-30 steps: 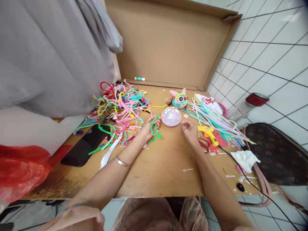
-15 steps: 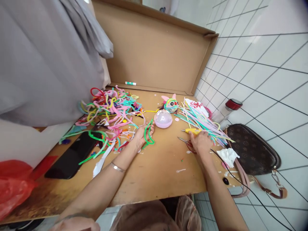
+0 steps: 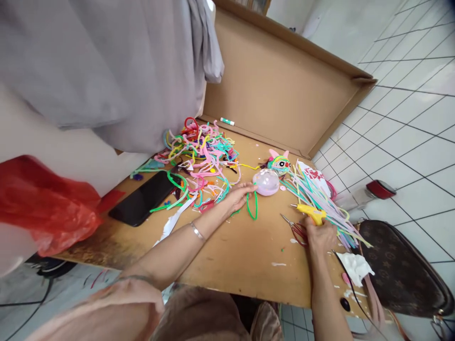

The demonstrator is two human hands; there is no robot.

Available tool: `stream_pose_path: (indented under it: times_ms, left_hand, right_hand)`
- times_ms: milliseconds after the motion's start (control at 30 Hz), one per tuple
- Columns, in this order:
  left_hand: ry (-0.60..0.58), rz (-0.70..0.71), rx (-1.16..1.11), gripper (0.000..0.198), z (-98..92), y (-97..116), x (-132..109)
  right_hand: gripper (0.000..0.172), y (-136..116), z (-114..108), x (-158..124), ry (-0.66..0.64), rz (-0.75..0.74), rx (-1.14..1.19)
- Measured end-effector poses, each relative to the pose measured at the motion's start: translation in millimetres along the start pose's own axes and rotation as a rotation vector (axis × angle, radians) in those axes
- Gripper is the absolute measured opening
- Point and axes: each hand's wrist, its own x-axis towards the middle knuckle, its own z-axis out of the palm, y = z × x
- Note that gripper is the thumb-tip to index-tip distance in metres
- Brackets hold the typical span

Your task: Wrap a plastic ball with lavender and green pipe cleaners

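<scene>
My left hand (image 3: 242,195) pinches a green pipe cleaner (image 3: 252,210) whose loop hangs below the fingertips. Those fingertips are at the left side of a clear, pinkish plastic ball (image 3: 266,183). On the right, my right hand (image 3: 321,234) is wrapped round the handle of a yellow glue gun (image 3: 313,211), its nozzle pointing left. Scissors with red handles (image 3: 297,230) lie beside that hand. Behind the ball sits a colourful animal head (image 3: 279,163) with pink ears and round eyes.
Tangled pipe cleaners (image 3: 202,161) and a black phone (image 3: 142,199) are at left. Straight pipe cleaners (image 3: 320,199), a jar with a red lid (image 3: 381,189), a tissue (image 3: 356,268) and a brown bag (image 3: 401,265) are at right. Cardboard (image 3: 277,80) stands behind.
My left hand has brought the green pipe cleaner to the ball. My right hand has closed round the glue gun's handle and tilted it. The view has swung left, shifting the scene rightward.
</scene>
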Motion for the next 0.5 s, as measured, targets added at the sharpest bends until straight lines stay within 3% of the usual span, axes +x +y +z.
stream_pose_path:
  times_ms: [100, 267, 500]
  left_hand:
    - [0.028, 0.05, 0.083, 0.037, -3.0, -7, 4]
    - [0.057, 0.12, 0.228, 0.039, -5.7, -11, 5]
    - [0.054, 0.19, 0.335, 0.032, -2.7, -16, -3]
  right_hand:
    - [0.063, -6, -4, -5, 0.113, -0.004, 0.137]
    - [0.058, -30, -17, -13, 0.182, 0.061, 0.274]
    - [0.051, -88, -22, -15, 0.158, 0.033, 0.42]
